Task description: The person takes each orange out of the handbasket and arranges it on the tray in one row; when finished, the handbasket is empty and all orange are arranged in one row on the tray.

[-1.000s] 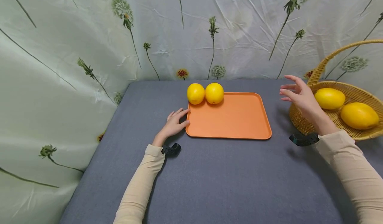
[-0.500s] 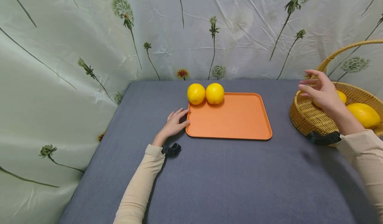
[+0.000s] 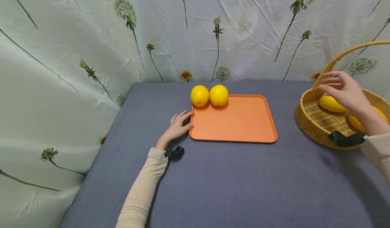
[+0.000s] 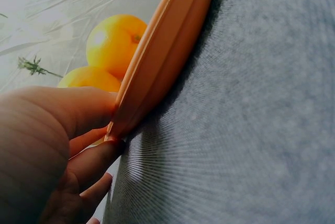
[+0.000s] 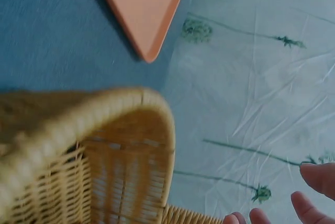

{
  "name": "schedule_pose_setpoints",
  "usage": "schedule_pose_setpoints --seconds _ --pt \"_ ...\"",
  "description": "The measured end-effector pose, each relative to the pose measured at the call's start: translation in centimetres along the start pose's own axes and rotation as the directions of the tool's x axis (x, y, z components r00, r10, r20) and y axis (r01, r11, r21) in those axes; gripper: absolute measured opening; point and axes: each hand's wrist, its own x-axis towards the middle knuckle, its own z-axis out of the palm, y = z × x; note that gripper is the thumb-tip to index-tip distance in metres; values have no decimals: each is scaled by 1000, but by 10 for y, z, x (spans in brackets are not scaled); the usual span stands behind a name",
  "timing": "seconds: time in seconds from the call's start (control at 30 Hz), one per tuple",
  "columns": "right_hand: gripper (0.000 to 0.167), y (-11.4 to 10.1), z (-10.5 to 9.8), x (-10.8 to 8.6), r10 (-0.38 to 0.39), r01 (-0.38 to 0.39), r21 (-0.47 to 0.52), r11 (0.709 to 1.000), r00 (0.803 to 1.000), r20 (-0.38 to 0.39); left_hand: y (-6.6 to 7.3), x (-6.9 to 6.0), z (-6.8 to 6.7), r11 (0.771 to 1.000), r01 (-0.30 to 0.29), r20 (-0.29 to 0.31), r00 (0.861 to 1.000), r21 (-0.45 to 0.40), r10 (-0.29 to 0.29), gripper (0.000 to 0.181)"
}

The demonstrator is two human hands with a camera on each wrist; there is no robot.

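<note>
Left yellow fruit (image 3: 199, 96) and right yellow fruit (image 3: 218, 95) are sitting side by side at the back-left corner of the orange tray (image 3: 240, 119). Two more, the far basket fruit (image 3: 331, 104) and the near basket fruit (image 3: 355, 122), are lying in the wicker basket (image 3: 310, 128), well off to the right. Prob. abt half done, as judged from this split: two placed on tray, two in basket being what's left.

Rel. to R hand (image 3: 347, 89): far basket fruit is lying just below it, partly covered by the hand in the head view; near basket fruit is showing on either side of the wrist. R hand is hovering over the basket, fingers loosely bent, thumb apart from them, w/ nothing visible in its grasp. Right wrist view is catching only a few fingertips at the edge, no fruit btw them; can't tell the exact gap to the fruit below.

L hand (image 3: 177, 126) is resting at the tray's left edge, fingers spread, thumb and index touching the rim; how hard it's pressing, can't tell. Tray fruits are lying just beyond its fingertips.

Further out, basket handle (image 3: 330, 62) is arching behind R hand, grey tabletop (image 3: 228, 180) is bearing everything, and flowered cloth (image 3: 170, 52) is hanging in bkgd.
</note>
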Motion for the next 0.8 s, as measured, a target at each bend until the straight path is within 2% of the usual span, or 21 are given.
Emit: schedule_pose_setpoints --seconds 0.1,0.17,0.27,0.37,0.47,0.6,0.8 --pt "42 11 -6 6 42 -42 -104 994 999 -3 0 0 0 1000 -2 2 1000 0 2 55" --pt "50 29 -12 15 67 -65 -142 988 998 7 1 0 0 1000 -3 3 1000 -1 3 55" --pt "52 76 -24 38 91 -90 -209 974 996 -4 1 1 -1 1000 -2 1 1000 1 2 55" --pt "54 124 -34 61 101 -94 -227 969 995 22 1 1 -1 1000 -4 -1 1000 2 4 55" --pt "60 151 -40 72 117 -99 -240 966 991 62 1 1 0 1000 -7 0 1000 2 7 55" --pt "66 164 -43 74 137 -115 -254 960 988 72 0 0 1 1000 -5 4 1000 6 5 55" --pt "66 163 -41 70 169 -154 -228 961 984 48 1 -1 1 1000 -1 3 1000 -2 1 55"
